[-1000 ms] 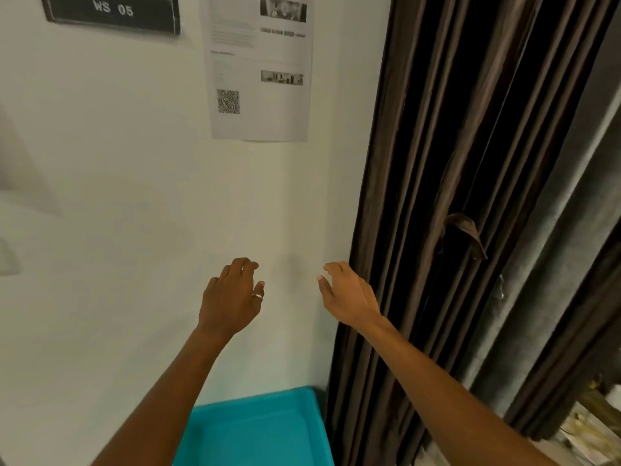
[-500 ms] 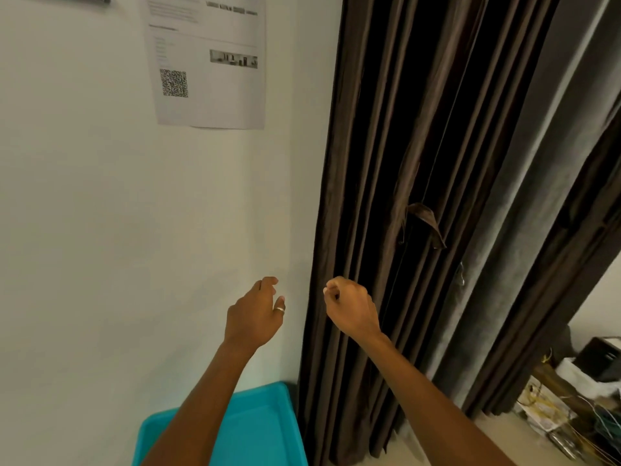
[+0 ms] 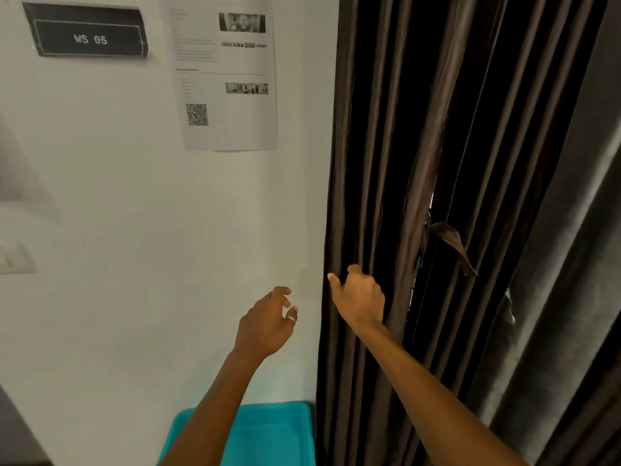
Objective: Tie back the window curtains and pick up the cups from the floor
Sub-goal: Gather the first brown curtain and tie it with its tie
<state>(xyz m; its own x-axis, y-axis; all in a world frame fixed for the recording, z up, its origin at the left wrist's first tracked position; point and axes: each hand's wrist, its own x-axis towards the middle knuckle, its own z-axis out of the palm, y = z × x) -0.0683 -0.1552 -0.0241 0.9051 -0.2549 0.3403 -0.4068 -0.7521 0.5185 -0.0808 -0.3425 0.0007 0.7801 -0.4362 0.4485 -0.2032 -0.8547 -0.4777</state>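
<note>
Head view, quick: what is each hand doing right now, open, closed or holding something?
Left hand: open, fingers loosely curled, holding nothing.
Right hand: at the brown curtain, fingertips hidden; cannot tell.

This looks like a numbered workstation in an office or a lab, not a home. A dark sign (image 3: 90, 34) reading "WS 05" is fixed on the plain white wall (image 3: 117, 230). Beside it hangs a printed sheet (image 3: 232, 136) with small photos and a QR code (image 3: 197, 114). A brown curtain (image 3: 403, 129) hangs at the right.
</note>
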